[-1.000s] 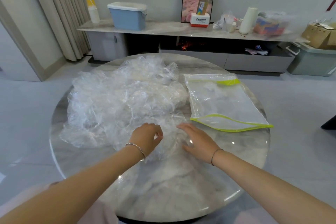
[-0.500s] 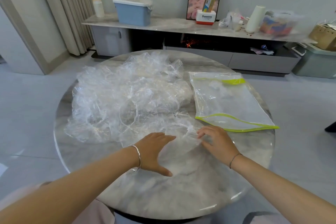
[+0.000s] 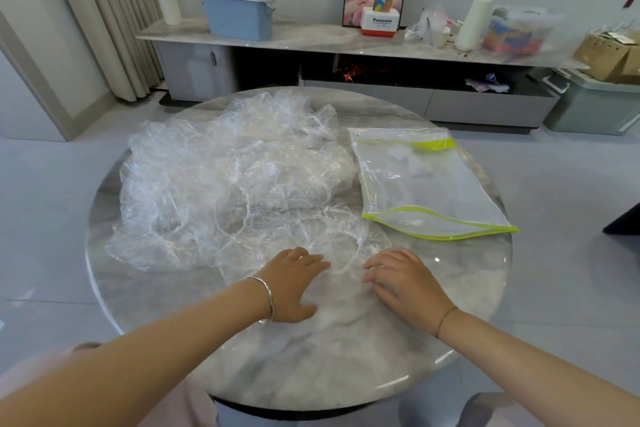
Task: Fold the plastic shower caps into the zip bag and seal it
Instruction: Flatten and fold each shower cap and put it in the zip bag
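Observation:
A heap of clear plastic shower caps [image 3: 228,180] covers the left and middle of the round marble table [image 3: 311,371]. One cap [image 3: 341,246] is spread flat at the heap's near edge, its elastic rim a pale ring. My left hand [image 3: 294,284] lies flat on that cap's left side, fingers apart. My right hand [image 3: 405,282] rests on its right side, fingers slightly curled on the plastic. A clear zip bag [image 3: 426,184] with lime-green edging lies flat on the table's right side, apart from both hands.
Behind the table runs a long low cabinet [image 3: 311,42] with a blue bin [image 3: 239,10], cups, a white box and a paper roll. Curtains [image 3: 104,10] hang at the left. A grey storage box [image 3: 595,104] stands on the floor at the right.
Both hands have drawn one cap nearer to me and spread it. My left hand went from pinching plastic to lying flat. My right hand shifted right and nearer.

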Tool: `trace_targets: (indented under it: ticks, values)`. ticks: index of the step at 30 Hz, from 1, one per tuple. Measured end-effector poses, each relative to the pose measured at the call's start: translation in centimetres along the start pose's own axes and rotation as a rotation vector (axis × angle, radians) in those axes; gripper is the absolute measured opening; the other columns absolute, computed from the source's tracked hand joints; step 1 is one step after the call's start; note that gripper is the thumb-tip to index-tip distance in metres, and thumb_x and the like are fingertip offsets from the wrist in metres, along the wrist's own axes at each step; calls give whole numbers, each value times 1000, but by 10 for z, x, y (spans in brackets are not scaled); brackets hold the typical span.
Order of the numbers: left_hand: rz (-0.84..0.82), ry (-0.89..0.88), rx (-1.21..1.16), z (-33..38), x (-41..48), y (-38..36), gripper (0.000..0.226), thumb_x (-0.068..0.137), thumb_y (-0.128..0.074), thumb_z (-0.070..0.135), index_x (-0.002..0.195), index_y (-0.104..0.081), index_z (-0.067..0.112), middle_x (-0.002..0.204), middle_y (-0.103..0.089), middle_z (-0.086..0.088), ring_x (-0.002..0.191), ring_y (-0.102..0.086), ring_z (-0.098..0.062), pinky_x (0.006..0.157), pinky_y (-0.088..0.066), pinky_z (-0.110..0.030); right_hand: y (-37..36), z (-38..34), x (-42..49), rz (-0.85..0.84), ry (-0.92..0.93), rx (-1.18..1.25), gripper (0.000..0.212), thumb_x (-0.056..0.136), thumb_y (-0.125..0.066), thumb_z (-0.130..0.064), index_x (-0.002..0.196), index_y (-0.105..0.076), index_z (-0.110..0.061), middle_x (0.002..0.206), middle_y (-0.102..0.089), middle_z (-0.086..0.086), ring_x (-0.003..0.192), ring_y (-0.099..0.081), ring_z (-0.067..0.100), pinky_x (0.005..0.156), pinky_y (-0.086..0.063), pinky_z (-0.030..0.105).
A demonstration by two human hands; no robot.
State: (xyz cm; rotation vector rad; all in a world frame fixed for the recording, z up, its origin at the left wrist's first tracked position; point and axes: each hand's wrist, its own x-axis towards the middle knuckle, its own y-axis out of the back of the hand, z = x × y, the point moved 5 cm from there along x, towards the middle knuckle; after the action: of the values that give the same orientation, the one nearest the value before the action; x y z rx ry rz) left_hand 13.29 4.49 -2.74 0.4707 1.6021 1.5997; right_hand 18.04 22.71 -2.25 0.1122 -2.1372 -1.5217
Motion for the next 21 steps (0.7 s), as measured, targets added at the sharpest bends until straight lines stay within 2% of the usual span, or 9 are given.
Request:
trace_targets:
  ticks: [4,6,8,10,12,15,17,19,21]
  values:
    - [52,38,33,1,4,11,57,93,-47,28,146,-28,23,144,-42,2,139,-23,-19,114,-12,-28,9,22,-11,25,-212,22,22,81,-49,-36,89,-68,-27,98,-66,-12,93,-60,11,86,-28,15]
    - [110,36,68,5,7,15,42,96,-42,25,138,-44,23,133,-54,1,134,-32,-19,110,-17,-26,3,14,-13,-23,-187,20,32,76,-52,-35,105,-63,-27,108,-63,-12,102,-56,10,92,-27,16]
    - [149,17,123,11,11,15,35,98,-36,24,128,-54,19,119,-62,-2,125,-41,-20,104,-23,-27,-6,-3,-12,-55,-64,-28,46,70,-55,-33,116,-58,-27,115,-61,-9,107,-49,7,97,-27,20]
    - [169,-17,168,17,13,15,35,99,-34,27,124,-57,19,110,-65,-3,116,-47,-21,100,-28,-28,-10,-19,-9,-33,54,-67,39,72,-55,-34,108,-64,-23,111,-62,-8,102,-51,7,95,-31,24]
    - [205,-45,132,20,13,20,35,98,-35,34,125,-56,23,107,-65,-1,111,-50,-19,98,-29,-27,-8,-21,-6,14,37,-11,24,78,-54,-36,88,-69,-19,93,-67,-8,87,-55,7,86,-34,21]
    - [187,-40,-32,14,9,32,41,91,-48,41,131,-48,29,112,-63,8,110,-49,-13,97,-29,-24,-2,-3,-8,8,-306,310,26,85,-57,-39,77,-69,-18,76,-68,-8,76,-58,7,77,-40,20]
    - [134,-4,-102,5,6,34,40,89,-53,37,128,-49,31,114,-61,11,109,-49,-12,94,-32,-24,-2,11,-12,-24,-546,578,12,86,-65,-24,77,-72,-19,78,-71,-8,79,-62,5,77,-44,17]
    - [123,44,-197,-5,5,33,29,91,-54,36,118,-58,28,114,-62,10,108,-52,-13,93,-37,-25,-1,21,-14,-1,-674,709,16,87,-65,-12,75,-71,-20,77,-72,-6,76,-64,3,75,-44,12]
    - [146,93,-385,-15,7,31,23,91,-54,36,105,-65,21,107,-65,4,98,-57,-12,87,-43,-27,1,25,-16,16,-758,802,18,89,-61,-8,74,-70,-15,70,-71,-6,69,-64,2,71,-47,12]
